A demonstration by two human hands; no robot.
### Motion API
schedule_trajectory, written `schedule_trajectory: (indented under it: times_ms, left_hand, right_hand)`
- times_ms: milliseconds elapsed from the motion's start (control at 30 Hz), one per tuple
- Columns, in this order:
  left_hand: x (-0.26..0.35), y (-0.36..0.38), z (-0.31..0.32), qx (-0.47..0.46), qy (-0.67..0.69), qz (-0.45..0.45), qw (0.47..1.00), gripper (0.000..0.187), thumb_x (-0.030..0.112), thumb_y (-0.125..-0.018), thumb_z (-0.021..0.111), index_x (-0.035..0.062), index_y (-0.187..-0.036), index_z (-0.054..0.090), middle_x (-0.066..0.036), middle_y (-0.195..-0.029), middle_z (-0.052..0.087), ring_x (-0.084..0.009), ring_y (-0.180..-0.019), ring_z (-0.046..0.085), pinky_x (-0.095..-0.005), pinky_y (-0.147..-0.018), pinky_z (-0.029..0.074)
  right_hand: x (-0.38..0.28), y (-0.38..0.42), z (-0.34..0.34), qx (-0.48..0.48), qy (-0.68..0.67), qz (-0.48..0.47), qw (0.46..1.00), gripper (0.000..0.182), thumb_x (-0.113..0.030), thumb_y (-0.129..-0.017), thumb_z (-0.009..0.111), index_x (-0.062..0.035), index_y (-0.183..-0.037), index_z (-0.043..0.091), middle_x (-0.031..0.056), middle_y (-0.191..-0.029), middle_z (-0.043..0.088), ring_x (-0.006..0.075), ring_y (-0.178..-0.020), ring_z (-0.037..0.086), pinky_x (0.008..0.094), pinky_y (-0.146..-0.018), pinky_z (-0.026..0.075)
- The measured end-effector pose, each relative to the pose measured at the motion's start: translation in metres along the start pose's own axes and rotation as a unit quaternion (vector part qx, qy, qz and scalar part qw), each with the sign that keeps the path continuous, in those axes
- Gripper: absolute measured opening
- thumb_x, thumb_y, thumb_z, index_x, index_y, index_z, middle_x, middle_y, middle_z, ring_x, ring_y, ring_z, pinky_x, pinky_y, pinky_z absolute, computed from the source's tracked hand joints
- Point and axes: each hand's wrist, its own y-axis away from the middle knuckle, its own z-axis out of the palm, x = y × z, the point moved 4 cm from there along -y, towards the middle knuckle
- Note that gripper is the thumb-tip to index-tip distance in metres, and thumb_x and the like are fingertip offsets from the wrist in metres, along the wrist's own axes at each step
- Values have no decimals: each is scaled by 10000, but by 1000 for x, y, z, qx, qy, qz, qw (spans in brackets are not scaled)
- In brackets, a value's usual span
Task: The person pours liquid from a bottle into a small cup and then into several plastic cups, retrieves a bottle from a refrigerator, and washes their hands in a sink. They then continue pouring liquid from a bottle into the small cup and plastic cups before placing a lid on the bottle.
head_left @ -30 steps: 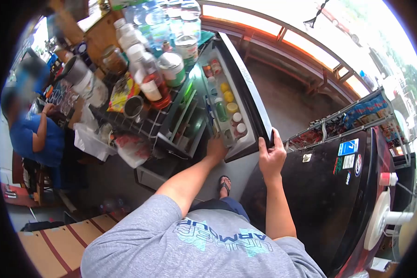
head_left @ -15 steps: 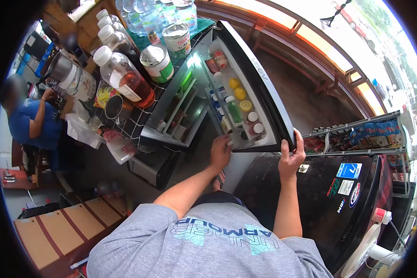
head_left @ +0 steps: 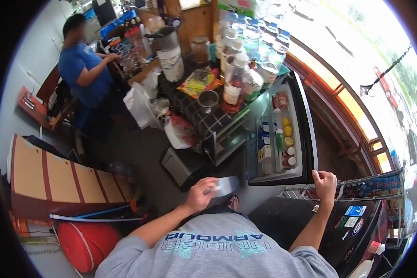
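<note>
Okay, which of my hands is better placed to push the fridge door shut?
Your right, I'd say. The right hand is at the outer edge of the fridge door, while the left hand is holding a pale, blurred item away from it.

1. Holding a blurred, pale object [head_left: 226, 186] in the left hand [head_left: 201, 194], jutting past its fingers.
2. Touching the open fridge door [head_left: 305, 155] with the right hand [head_left: 325, 185], bottles [head_left: 280, 141] racked beyond its fingers.

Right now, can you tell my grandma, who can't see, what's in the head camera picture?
The wearer's left hand holds a blurred, pale thing, while the right hand touches an open fridge door lined with bottles and yellow fruit. Farther off is a person in blue.
</note>
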Motion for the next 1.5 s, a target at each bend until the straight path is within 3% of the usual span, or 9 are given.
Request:
schedule_trajectory:
  times_ms: [100,167,267,467,700,967,1267,1333,1500]
  left_hand:
    - [6,50,-84,10,-44,-15,999,211,75,-865,794,34,-1019,656,-162,-1240,731,-377,-1163,688,-431,-962,561]
    - [4,85,-136,18,-102,-44,994,217,55,-846,796,24,-1009,656,-165,-1231,733,-371,-1144,699,-429,-945,567]
    - [3,138,-209,53,-163,-74,982,196,29,-834,793,9,-966,649,-168,-1229,735,-362,-1139,704,-415,-942,567]
    - [-9,233,-333,175,-172,-154,957,188,44,-841,783,-12,-966,654,-198,-1202,729,-385,-1085,712,-412,-940,554]
    - [0,259,-430,270,-199,-180,925,198,36,-862,775,-50,-998,660,-224,-1191,726,-331,-1084,724,-381,-940,549]
    - [-37,169,-518,284,-166,-146,933,184,37,-901,755,-47,-1043,675,-185,-1177,725,-270,-1051,712,-353,-920,545]
    - [-82,-33,-623,270,-115,-90,952,194,38,-924,740,-43,-1096,704,-153,-1102,748,-189,-986,720,-311,-866,555]
    - [-95,-81,-642,254,-116,-77,957,196,38,-924,741,-44,-1097,703,-150,-1092,749,-178,-979,719,-304,-857,556]
    - [-115,-181,-685,247,-118,-60,960,217,89,-972,723,-29,-1153,709,-50,-1006,757,-104,-924,679,-280,-855,543]
  right_hand:
    - [-72,-1,5,-196,170,23,966,574,-531,-832,736,42,-859,756,237,-791,721,422,-775,707,497,-724,551]
    - [-130,2,14,-34,150,-52,987,537,-532,-842,735,3,-876,763,220,-884,732,409,-896,708,502,-811,547]
    - [-226,-25,36,24,-72,-2,997,512,-537,-882,714,-62,-1060,785,187,-1002,770,392,-960,730,490,-868,553]
    - [-334,-76,85,241,-135,-17,961,786,-636,-846,753,-21,-1330,675,232,-1205,736,380,-1108,723,465,-963,542]
    - [-362,-122,122,175,-53,106,977,920,-763,-684,805,-104,-1319,712,207,-1296,712,378,-1229,668,508,-1022,524]
    - [-368,-120,130,231,-54,134,962,747,-674,-686,820,-55,-1099,761,197,-1072,763,404,-1076,718,521,-932,548]
    - [-327,-128,143,332,-4,154,930,681,-685,-742,822,-137,-1144,784,114,-1070,793,312,-1019,753,444,-919,572]
    - [-362,-99,121,361,-63,152,918,643,-565,-787,851,-20,-1120,772,123,-1082,791,293,-991,763,427,-902,576]
    - [-359,-63,83,407,-25,183,894,674,-610,-797,841,-32,-1139,783,108,-1077,793,248,-954,763,383,-870,589]
